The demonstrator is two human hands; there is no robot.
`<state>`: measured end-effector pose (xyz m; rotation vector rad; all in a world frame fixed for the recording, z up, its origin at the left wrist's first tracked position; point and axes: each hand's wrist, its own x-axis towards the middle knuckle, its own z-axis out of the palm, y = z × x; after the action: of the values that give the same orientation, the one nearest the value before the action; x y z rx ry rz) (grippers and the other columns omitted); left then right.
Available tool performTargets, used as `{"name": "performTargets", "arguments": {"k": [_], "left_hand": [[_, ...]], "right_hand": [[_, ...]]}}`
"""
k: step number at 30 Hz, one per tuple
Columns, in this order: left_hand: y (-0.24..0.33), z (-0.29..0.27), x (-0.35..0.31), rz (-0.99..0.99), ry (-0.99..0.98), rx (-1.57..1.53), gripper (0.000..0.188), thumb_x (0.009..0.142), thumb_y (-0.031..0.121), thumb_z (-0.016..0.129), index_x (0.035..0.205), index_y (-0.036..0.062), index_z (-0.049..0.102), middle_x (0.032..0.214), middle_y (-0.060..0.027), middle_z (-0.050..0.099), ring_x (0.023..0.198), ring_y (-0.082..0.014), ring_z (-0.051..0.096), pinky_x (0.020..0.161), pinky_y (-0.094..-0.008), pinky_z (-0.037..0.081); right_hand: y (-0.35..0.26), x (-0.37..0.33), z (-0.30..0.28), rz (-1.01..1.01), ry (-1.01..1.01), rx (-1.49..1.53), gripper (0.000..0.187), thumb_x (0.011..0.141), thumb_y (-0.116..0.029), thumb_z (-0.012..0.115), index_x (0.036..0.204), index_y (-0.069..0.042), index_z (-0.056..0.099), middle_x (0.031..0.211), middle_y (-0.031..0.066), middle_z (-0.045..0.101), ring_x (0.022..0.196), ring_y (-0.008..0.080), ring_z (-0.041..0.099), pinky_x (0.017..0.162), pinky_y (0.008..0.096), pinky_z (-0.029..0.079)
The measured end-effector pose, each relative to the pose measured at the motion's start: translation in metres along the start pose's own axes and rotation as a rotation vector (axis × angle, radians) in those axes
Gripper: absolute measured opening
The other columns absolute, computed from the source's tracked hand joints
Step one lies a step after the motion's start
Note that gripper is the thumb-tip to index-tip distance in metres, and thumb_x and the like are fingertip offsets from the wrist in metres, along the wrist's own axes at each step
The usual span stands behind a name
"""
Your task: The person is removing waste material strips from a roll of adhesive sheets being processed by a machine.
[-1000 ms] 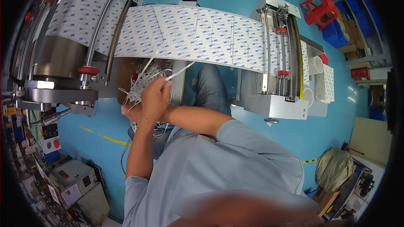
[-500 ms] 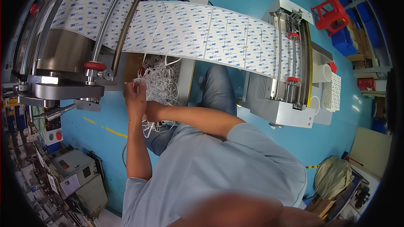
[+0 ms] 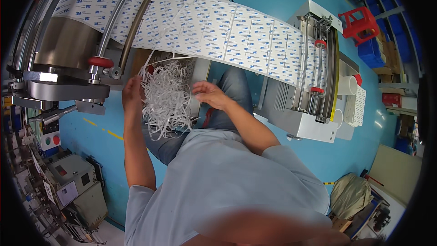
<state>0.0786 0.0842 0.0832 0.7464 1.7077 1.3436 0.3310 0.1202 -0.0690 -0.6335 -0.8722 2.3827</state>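
Observation:
A tangled heap of thin white strips (image 3: 167, 100) hangs between my hands, above my knees. At its left edge is my left hand (image 3: 132, 93), its fingers curled in against the strips. Part of that grip is hidden. To the right of the heap, my right hand (image 3: 210, 94) is open and holds nothing, its fingers spread toward the strips but apart from them. Just beyond, a broad white printed web (image 3: 200, 29) with blue marks runs across the machine. A narrow strip droops from the web's near edge to the heap.
A steel roller (image 3: 68, 45) and metal bars with a red collar (image 3: 101, 61) stand at the left. The machine's right end (image 3: 305, 120) has more bars. White cardboard cores (image 3: 348, 85) lie past it, near a red stool (image 3: 359, 25). A control cabinet (image 3: 75, 173) is at the lower left.
My right hand has come away from beside my left hand, moved right and opened. My left hand has shifted slightly left and up. More of the strip heap now shows.

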Motion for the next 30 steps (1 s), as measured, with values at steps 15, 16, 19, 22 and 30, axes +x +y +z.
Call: {"name": "performTargets", "arguments": {"k": [15, 16, 19, 22, 30], "left_hand": [[-0.026, 0.031, -0.024, 0.01, -0.112, 0.028, 0.028, 0.092, 0.033, 0.051, 0.1, 0.0073, 0.057, 0.086, 0.0012, 0.056, 0.077, -0.0077, 0.054, 0.069, -0.0212, 0.043], [-0.024, 0.037, -0.028, 0.003, -0.106, 0.004, 0.028, 0.092, 0.033, 0.051, 0.1, 0.0074, 0.057, 0.088, 0.0009, 0.056, 0.079, -0.008, 0.054, 0.07, -0.0213, 0.044], [-0.029, 0.029, -0.022, -0.003, -0.189, 0.038, 0.028, 0.091, 0.034, 0.052, 0.099, 0.0077, 0.057, 0.083, 0.0006, 0.056, 0.074, -0.0079, 0.054, 0.067, -0.0215, 0.044], [-0.035, 0.031, -0.033, 0.03, -0.167, 0.07, 0.026, 0.091, 0.033, 0.052, 0.092, 0.0076, 0.057, 0.072, 0.0013, 0.053, 0.065, -0.0072, 0.051, 0.059, -0.022, 0.041], [-0.042, -0.034, -0.081, 0.184, -0.031, 0.217, 0.022, 0.091, 0.027, 0.05, 0.083, 0.0071, 0.056, 0.068, 0.0006, 0.048, 0.062, -0.0089, 0.043, 0.058, -0.0235, 0.035]], "right_hand": [[-0.278, -0.378, -0.036, -0.592, 0.936, -0.766, 0.023, 0.083, -0.013, 0.057, 0.103, -0.001, 0.056, 0.091, 0.0046, 0.06, 0.071, 0.0094, 0.054, 0.068, 0.0216, 0.044], [-0.295, -0.399, -0.058, -0.539, 1.081, -0.76, 0.025, 0.086, -0.017, 0.054, 0.106, -0.001, 0.056, 0.094, 0.0032, 0.06, 0.074, 0.0089, 0.054, 0.068, 0.0212, 0.043], [-0.314, -0.44, -0.133, -0.182, 1.262, -0.802, 0.04, 0.088, -0.031, 0.052, 0.114, -0.001, 0.053, 0.098, 0.0042, 0.059, 0.087, 0.013, 0.055, 0.075, 0.0265, 0.045], [-0.312, -0.458, -0.189, 0.109, 1.263, -0.728, 0.053, 0.086, -0.041, 0.054, 0.119, 0.0, 0.05, 0.105, 0.0088, 0.058, 0.094, 0.0174, 0.055, 0.08, 0.0307, 0.045], [-0.298, -0.449, -0.25, 0.061, 1.306, -0.748, 0.026, 0.08, -0.035, 0.064, 0.069, -0.015, 0.049, 0.062, -0.0045, 0.037, 0.05, 0.0073, 0.033, 0.044, 0.0243, 0.029]]}}
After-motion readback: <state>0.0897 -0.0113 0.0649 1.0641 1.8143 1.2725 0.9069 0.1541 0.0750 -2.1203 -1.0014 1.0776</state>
